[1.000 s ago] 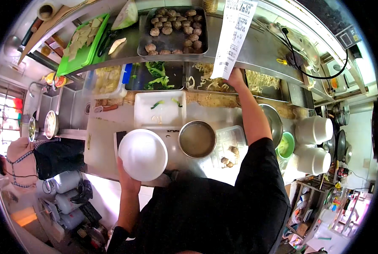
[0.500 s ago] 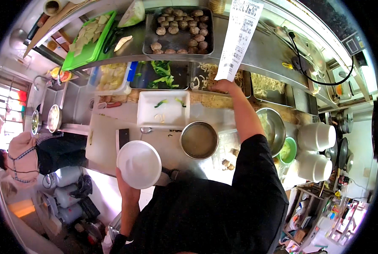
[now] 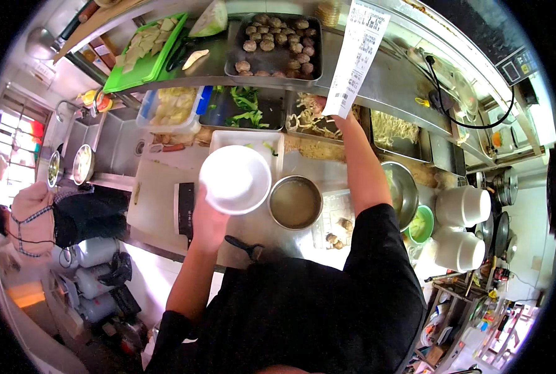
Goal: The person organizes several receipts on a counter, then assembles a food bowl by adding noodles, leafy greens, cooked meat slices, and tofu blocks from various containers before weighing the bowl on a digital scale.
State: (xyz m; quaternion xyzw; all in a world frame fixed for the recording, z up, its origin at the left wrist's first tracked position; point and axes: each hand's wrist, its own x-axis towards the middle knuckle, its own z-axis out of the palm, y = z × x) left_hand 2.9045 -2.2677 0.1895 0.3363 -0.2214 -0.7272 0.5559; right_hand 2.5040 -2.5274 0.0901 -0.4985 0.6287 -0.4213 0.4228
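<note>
My left hand [image 3: 210, 218] is closed on the rim of a white bowl [image 3: 236, 179], which is held tilted above the counter and hides part of a white tray [image 3: 219, 140]. Reaching away from me, my right hand [image 3: 343, 121] is in a dark tray of pale, noodle-like strips [image 3: 306, 118]. A hanging paper slip [image 3: 359, 56] covers most of that hand, so its grip is hidden. Right of the bowl stands a steel pot [image 3: 295, 202] of cloudy liquid. A cleaver [image 3: 185, 215] and a black-handled peeler [image 3: 244, 245] lie near my left hand.
Trays of leafy greens [image 3: 247, 106] and thin noodles [image 3: 393, 128] flank the strips. The overhead shelf [image 3: 209, 78] holds a tray of brown mushroom caps [image 3: 278, 37] and a green board [image 3: 131, 75]. White bowl stacks [image 3: 462, 206] stand right; another person [image 3: 38, 218] is at left.
My left hand has raised the white bowl and carried it right and away from me, uncovering the cleaver and peeler. My right hand has moved deeper into the tray of strips.
</note>
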